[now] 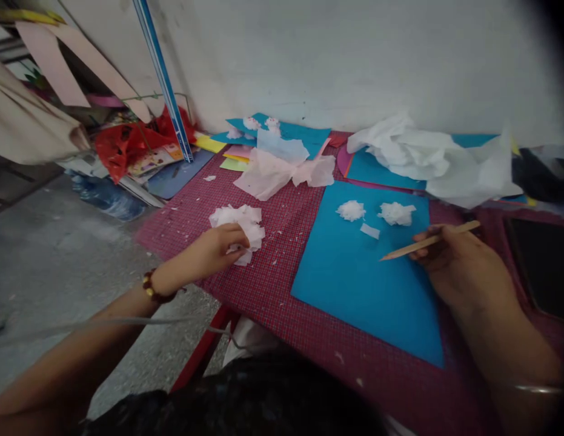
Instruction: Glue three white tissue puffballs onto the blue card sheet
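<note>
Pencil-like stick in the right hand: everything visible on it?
Slim, straight and pale tan, the pencil-like stick looks wooden and tapers to a pinkish tip. Gripped between the right hand's thumb and fingers, it slants, tip pointing left over the blue sheet, other end protruding past the hand. Whether the tip touches the sheet isn't clear.

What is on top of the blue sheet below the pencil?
The blue sheet bears two white clumps and a small pale strip. The right hand, holding the pencil, hides part of the sheet's right edge; what lies beneath the clumps cannot be seen.
</note>
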`<state>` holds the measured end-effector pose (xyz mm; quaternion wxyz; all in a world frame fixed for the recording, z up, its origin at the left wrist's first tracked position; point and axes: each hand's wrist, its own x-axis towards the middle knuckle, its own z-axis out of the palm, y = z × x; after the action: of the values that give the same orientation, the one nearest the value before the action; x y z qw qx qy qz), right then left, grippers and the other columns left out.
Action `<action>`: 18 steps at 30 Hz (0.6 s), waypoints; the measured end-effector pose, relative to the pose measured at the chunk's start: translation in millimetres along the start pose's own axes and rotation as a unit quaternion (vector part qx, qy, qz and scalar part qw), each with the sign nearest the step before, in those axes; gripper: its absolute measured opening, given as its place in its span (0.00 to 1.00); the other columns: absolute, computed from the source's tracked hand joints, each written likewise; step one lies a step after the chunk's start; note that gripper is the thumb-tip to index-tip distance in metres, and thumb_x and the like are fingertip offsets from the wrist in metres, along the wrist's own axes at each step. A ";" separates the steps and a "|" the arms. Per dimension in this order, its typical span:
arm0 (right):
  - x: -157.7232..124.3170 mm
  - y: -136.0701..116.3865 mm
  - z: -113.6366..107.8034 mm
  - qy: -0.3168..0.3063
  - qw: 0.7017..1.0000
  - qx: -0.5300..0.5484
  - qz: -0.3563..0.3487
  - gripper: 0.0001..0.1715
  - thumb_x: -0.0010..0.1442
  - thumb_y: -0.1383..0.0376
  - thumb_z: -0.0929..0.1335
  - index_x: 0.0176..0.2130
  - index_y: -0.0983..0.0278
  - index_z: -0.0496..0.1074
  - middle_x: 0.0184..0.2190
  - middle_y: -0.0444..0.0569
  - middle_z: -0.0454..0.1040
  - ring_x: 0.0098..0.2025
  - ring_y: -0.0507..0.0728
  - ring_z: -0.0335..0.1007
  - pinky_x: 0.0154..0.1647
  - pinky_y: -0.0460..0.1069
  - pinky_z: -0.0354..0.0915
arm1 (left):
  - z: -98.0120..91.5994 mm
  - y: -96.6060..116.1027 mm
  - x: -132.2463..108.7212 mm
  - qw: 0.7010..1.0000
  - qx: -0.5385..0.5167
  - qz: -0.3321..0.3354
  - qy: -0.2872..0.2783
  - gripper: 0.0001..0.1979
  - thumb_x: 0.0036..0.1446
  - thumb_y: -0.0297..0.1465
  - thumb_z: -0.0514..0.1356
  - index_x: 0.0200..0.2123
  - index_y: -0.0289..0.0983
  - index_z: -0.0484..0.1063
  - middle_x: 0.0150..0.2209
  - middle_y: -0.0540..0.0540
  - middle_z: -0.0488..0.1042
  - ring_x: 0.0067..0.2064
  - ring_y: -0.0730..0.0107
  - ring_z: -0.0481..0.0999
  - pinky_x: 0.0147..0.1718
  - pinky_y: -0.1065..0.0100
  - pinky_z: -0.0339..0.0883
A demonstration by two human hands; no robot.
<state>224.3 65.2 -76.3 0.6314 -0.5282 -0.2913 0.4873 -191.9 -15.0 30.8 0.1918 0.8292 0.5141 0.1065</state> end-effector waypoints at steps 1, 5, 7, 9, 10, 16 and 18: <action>-1.5 -1.8 1.4 0.008 1.000 0.002 0.002 0.13 0.52 0.62 0.67 0.18 0.52 0.72 0.19 0.53 0.72 0.15 0.56 0.63 0.14 0.56 0.52 | 4.8 -0.7 -2.0 0.999 0.024 0.021 0.001 0.08 0.58 0.26 0.55 0.36 0.40 0.74 0.36 0.45 0.74 0.39 0.67 0.72 0.40 0.66 0.67; -15.8 -13.5 6.4 -0.033 0.999 0.028 -0.005 0.06 0.52 0.65 0.68 0.24 0.60 0.74 0.21 0.52 0.74 0.17 0.54 0.66 0.16 0.51 0.60 | 12.9 -6.1 -0.4 0.995 0.080 0.061 0.019 0.08 0.58 0.25 0.56 0.34 0.38 0.75 0.37 0.44 0.71 0.41 0.64 0.70 0.43 0.63 0.65; -23.8 -19.5 8.6 -0.043 0.998 0.035 -0.001 0.05 0.53 0.67 0.68 0.26 0.64 0.73 0.22 0.51 0.75 0.18 0.52 0.67 0.16 0.48 0.62 | 9.0 -5.5 2.7 0.994 0.071 0.067 0.048 0.07 0.58 0.26 0.57 0.30 0.37 0.74 0.36 0.45 0.70 0.41 0.65 0.69 0.43 0.62 0.64; -29.0 -23.7 10.7 -0.032 0.999 0.039 0.005 0.07 0.55 0.69 0.67 0.26 0.65 0.73 0.21 0.50 0.74 0.17 0.51 0.66 0.17 0.47 0.63 | -0.5 -0.3 5.5 0.995 0.036 0.054 0.078 0.06 0.56 0.27 0.57 0.28 0.37 0.72 0.37 0.46 0.71 0.41 0.66 0.70 0.44 0.62 0.64; -30.3 -24.9 11.6 -0.028 0.999 0.040 0.008 0.08 0.55 0.69 0.66 0.26 0.65 0.72 0.20 0.50 0.74 0.17 0.51 0.66 0.17 0.46 0.63 | -6.6 3.6 6.8 0.995 0.015 0.041 0.089 0.06 0.56 0.27 0.57 0.28 0.37 0.71 0.38 0.46 0.71 0.42 0.66 0.70 0.45 0.63 0.65; -29.8 -25.3 14.0 -0.030 0.999 0.035 0.000 0.10 0.57 0.69 0.66 0.26 0.65 0.73 0.21 0.50 0.74 0.17 0.52 0.66 0.19 0.48 0.63 | -23.2 14.6 12.1 0.999 0.003 0.032 0.040 0.03 0.55 0.28 0.56 0.30 0.37 0.70 0.40 0.46 0.72 0.43 0.66 0.71 0.45 0.63 0.65; -30.4 -26.0 14.8 -0.026 0.999 0.030 0.006 0.10 0.56 0.68 0.66 0.25 0.65 0.73 0.21 0.51 0.73 0.17 0.52 0.66 0.20 0.49 0.61 | -14.3 6.8 13.1 0.996 0.056 0.069 -0.011 0.06 0.54 0.26 0.57 0.34 0.38 0.73 0.42 0.45 0.72 0.46 0.63 0.70 0.48 0.60 0.63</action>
<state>208.4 43.7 -43.0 0.6361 -0.4977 -0.2900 0.5134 -185.8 -3.1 46.3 0.1431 0.8730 0.4591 0.0816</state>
